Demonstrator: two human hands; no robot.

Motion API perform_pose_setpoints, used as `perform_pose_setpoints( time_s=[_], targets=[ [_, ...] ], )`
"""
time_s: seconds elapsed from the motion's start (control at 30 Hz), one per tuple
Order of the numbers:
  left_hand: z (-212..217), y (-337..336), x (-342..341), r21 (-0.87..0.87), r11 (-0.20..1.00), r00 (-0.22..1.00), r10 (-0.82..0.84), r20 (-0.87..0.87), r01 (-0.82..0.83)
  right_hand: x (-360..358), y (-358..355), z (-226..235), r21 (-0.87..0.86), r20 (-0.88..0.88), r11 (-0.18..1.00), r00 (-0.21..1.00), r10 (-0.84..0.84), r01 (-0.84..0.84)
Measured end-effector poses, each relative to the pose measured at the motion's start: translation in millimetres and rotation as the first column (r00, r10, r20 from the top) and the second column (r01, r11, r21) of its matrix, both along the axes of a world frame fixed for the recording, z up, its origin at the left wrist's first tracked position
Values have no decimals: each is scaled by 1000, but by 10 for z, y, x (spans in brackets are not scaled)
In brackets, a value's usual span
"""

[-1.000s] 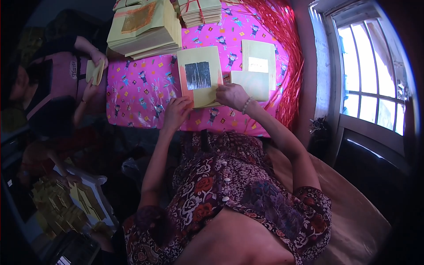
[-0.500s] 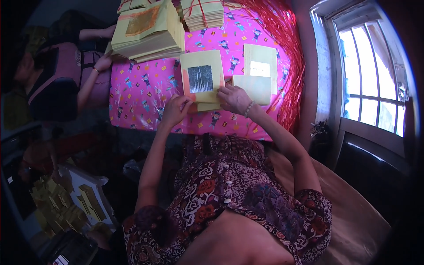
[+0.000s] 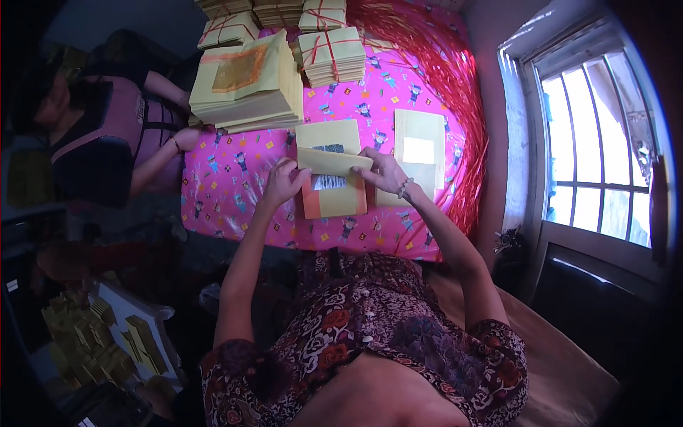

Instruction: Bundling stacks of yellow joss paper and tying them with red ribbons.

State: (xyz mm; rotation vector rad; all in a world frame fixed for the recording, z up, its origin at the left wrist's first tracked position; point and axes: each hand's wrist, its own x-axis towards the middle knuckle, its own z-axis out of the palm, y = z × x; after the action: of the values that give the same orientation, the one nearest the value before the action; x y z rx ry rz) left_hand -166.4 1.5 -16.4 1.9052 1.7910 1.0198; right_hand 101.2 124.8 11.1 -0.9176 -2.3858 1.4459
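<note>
Between my two hands is a pale yellow sheet of joss paper (image 3: pixel 333 162), its near edge lifted and folded up over its silver foil patch. My left hand (image 3: pixel 284 181) pinches the left end of the fold, thumb on top. At the right end, my right hand (image 3: pixel 385 173) grips it between thumb and fingers, a beaded bracelet on the wrist. Under it lies another joss paper sheet (image 3: pixel 331 205) with a silver square and an orange edge. Just right of my right hand are a sheet with a white-looking patch (image 3: pixel 418 151) and a plain yellow piece partly behind my wrist.
A tall stack of yellow sheets (image 3: pixel 245 78) with a gold-orange patch stands at the far left, near another person's hand (image 3: pixel 187 139). Behind are bundles tied with red string (image 3: pixel 333 57). Red plastic strands (image 3: pixel 466 142) line the right side of the pink patterned table cover (image 3: pixel 235 185).
Both hands have brought the sheet's near edge up and away from me, folding it over the foil and uncovering the sheet below. The whole view has shifted, showing more of the far bundles.
</note>
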Motion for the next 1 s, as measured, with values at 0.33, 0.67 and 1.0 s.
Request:
perform_pose_setpoints(
  time_s=[0.33, 0.67, 1.0],
  targets=[
    [-106, 290, 58, -311, 919, 923, 319, 217, -244, -345, 91, -379, -115, -40, 845, 847, -530, 523],
    [-215, 302, 183, -286, 881, 855, 449, 259, -376, -423, 111, -403, 29, 19, 834, 834, -552, 551],
    [-111, 348, 301, -227, 844, 814, 532, 234, -487, -443, 159, -469, 140, 99, 847, 844, -527, 513]
  ],
)
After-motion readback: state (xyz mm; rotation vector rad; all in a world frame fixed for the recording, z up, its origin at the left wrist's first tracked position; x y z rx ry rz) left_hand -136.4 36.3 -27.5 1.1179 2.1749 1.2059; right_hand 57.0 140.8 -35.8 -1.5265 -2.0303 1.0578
